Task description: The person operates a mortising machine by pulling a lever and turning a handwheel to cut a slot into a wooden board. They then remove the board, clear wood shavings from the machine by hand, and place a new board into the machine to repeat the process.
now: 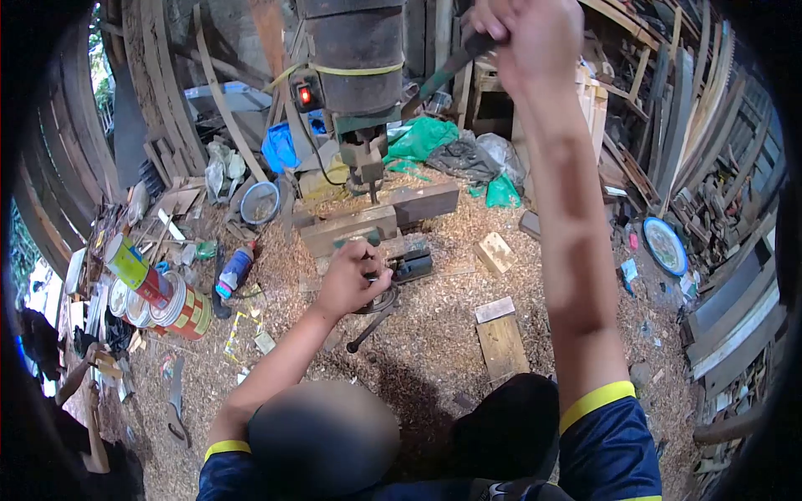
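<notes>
A drill press (355, 75) stands ahead of me, with a lit red switch (305, 94) on its side and its bit pointing down over a wooden block (351, 227) held in a vise. My right hand (526, 37) is raised high and shut on the press's feed lever (447, 68). My left hand (351, 280) is low, gripping the vise crank handle (373, 321) just in front of the block. A longer piece of wood (422, 200) lies behind the block.
Wood shavings cover the ground. Small offcuts (494, 252) and a flat board (503, 342) lie to the right, paint cans (159, 296) and a bottle (235, 269) to the left. Planks lean along both sides; green bags (422, 138) sit behind the press.
</notes>
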The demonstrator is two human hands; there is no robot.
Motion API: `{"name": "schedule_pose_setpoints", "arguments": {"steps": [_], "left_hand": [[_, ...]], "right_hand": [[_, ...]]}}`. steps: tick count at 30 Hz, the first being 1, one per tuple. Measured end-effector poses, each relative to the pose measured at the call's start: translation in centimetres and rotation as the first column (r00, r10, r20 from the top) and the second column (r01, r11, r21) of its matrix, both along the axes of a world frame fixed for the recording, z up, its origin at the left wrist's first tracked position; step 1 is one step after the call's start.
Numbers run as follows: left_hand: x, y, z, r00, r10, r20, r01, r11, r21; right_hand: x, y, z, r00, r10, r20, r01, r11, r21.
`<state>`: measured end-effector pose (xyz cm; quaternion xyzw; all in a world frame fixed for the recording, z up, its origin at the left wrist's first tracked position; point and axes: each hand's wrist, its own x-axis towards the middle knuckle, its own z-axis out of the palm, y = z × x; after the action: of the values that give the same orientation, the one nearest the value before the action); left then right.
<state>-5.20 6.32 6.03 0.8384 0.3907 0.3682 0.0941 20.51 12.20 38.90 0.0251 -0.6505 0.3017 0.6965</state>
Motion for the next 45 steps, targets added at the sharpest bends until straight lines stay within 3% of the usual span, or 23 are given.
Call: {"name": "schedule_pose_setpoints", "arguments": {"steps": [1, 2, 3, 7, 8, 12, 14, 15, 16, 18, 19, 20, 21, 22, 23, 24, 26, 29, 32, 34, 37, 40, 45], "left_hand": [[0.2, -0.2, 0.2, 0.998, 0.029, 0.054, -0.027, 0.999, -0.027], [0.3, -0.1, 0.3, 0.993, 0.058, 0.108, -0.052, 0.997, -0.052], [-0.1, 0.5, 0.2, 0.997, 0.06, -0.052, -0.06, 0.998, -0.006], [0.1, 0.4, -0.2, 0.996, 0.051, -0.069, -0.049, 0.998, 0.03], [0.1, 0.4, -0.1, 0.997, 0.041, -0.062, -0.04, 0.999, 0.025], [0.1, 0.5, 0.1, 0.999, 0.038, -0.011, -0.038, 0.999, 0.005], [-0.2, 0.7, -0.2, 1.0, 0.018, 0.013, -0.017, 0.999, -0.048], [-0.5, 1.0, -0.3, 0.998, -0.024, 0.057, 0.029, 0.997, -0.078], [-0.8, 1.1, -0.4, 0.993, -0.068, 0.099, 0.079, 0.991, -0.109], [-1.2, 0.9, -1.0, 0.985, -0.077, 0.153, 0.095, 0.989, -0.117], [-1.5, 0.9, -1.4, 0.976, -0.074, 0.207, 0.101, 0.988, -0.12], [-1.8, 0.9, -1.8, 0.974, -0.078, 0.212, 0.106, 0.986, -0.126], [-2.1, 0.7, -2.2, 0.967, -0.094, 0.235, 0.121, 0.987, -0.103], [-2.3, 0.8, -2.5, 0.96, -0.108, 0.258, 0.131, 0.988, -0.075], [-2.5, 0.6, -2.8, 0.959, -0.105, 0.262, 0.131, 0.988, -0.082], [-2.5, 0.5, -3.2, 0.95, -0.111, 0.293, 0.142, 0.986, -0.086], [-2.6, 0.9, -3.8, 0.937, -0.113, 0.33, 0.156, 0.982, -0.105], [-2.9, 1.1, -3.5, 0.927, -0.171, 0.334, 0.232, 0.961, -0.151], [-3.0, 1.0, -4.5, 0.927, -0.133, 0.351, 0.18, 0.978, -0.103], [-3.0, 1.1, -4.6, 0.927, -0.127, 0.353, 0.166, 0.983, -0.081], [-3.1, 1.1, -4.4, 0.938, -0.127, 0.324, 0.164, 0.982, -0.09], [-3.0, 1.1, -4.4, 0.931, -0.134, 0.34, 0.171, 0.982, -0.081], [-2.9, 0.9, -4.0, 0.928, -0.137, 0.347, 0.178, 0.98, -0.091]], "right_hand": [[3.9, 1.2, -1.3, 0.932, 0.217, 0.289, -0.214, 0.976, -0.041], [2.6, -0.5, -3.5, 0.983, 0.062, 0.175, -0.053, 0.997, -0.056], [1.2, -3.5, -6.2, 0.992, -0.103, 0.066, 0.109, 0.99, -0.089], [3.2, -7.7, -16.2, 0.969, -0.141, 0.202, 0.113, 0.983, 0.146], [2.9, -8.9, -18.7, 0.957, -0.229, 0.176, 0.214, 0.972, 0.102], [4.5, -10.5, -23.3, 0.922, -0.082, 0.378, 0.098, 0.995, -0.024], [5.5, -10.6, -22.7, 0.583, -0.098, 0.807, 0.394, 0.902, -0.175], [4.1, -11.8, -18.7, 0.632, 0.273, 0.725, 0.501, 0.57, -0.651], [2.6, -11.5, -19.2, 0.636, 0.27, 0.723, 0.507, 0.56, -0.655], [0.6, -10.2, -21.3, 0.747, -0.278, 0.604, 0.611, 0.645, -0.459], [0.7, -8.8, -22.0, 0.742, -0.28, 0.609, 0.618, 0.639, -0.459], [1.3, -7.0, -22.5, 0.471, -0.634, 0.613, 0.806, 0.592, -0.007], [1.7, -6.1, -23.0, 0.172, -0.894, 0.414, 0.833, 0.357, 0.423], [1.9, -6.2, -22.8, 0.169, -0.892, 0.419, 0.831, 0.358, 0.425], [2.3, -6.8, -22.5, 0.307, -0.378, 0.873, 0.87, 0.483, -0.097], [2.2, -7.5, -21.8, 0.491, 0.294, 0.82, 0.803, 0.212, -0.557], [0.6, -8.3, -21.4, 0.553, 0.243, 0.797, 0.776, 0.196, -0.599], [0.5, -7.6, -29.3, 0.304, 0.103, 0.947, 0.91, 0.264, -0.321], [-1.2, -4.9, -40.8, 0.391, -0.094, 0.915, 0.895, 0.271, -0.355], [-0.9, -1.8, -47.0, 0.526, -0.327, 0.785, 0.835, 0.372, -0.405], [-2.1, 1.1, -50.9, 0.397, -0.531, 0.748, 0.904, 0.365, -0.221], [-2.1, 2.0, -51.9, 0.418, -0.569, 0.708, 0.885, 0.431, -0.177], [-2.0, 1.4, -50.6, 0.473, -0.418, 0.775, 0.851, 0.445, -0.279]]}}
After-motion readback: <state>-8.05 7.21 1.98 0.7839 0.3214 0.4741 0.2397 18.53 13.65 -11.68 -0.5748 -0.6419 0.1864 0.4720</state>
